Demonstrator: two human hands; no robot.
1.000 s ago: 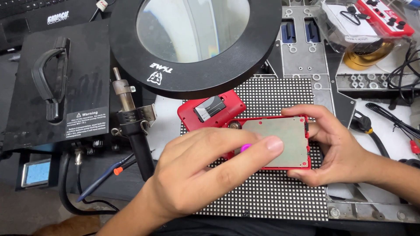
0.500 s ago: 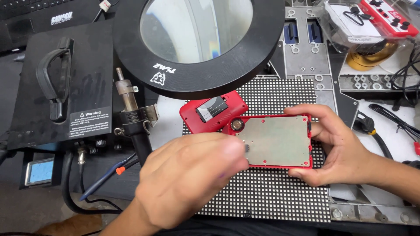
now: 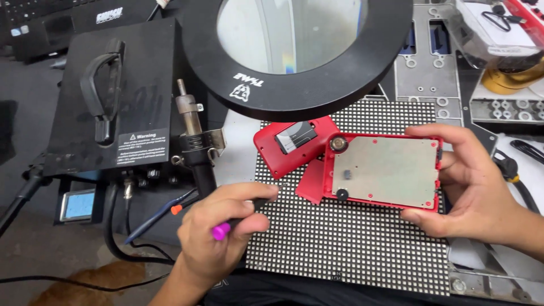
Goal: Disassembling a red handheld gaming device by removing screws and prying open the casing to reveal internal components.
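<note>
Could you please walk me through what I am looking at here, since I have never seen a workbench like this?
There is no machine: a person works with two bare hands, filmed by a camera worn on their head, looking down at the bench.

The right hand steadies an opened red plastic device with a grey circuit board inside. The left hand holds a slim tool with a bright magenta end, away from the device.

Both lie over a dark panel covered in a grid of small pale dots. Beside the device sits a separate red casing piece with a dark window.

Above hangs a round magnifier lamp with a thick black ring. At left stands a black box-shaped station with a carry handle, with a metal-tipped heating handpiece parked in a holder.
</note>
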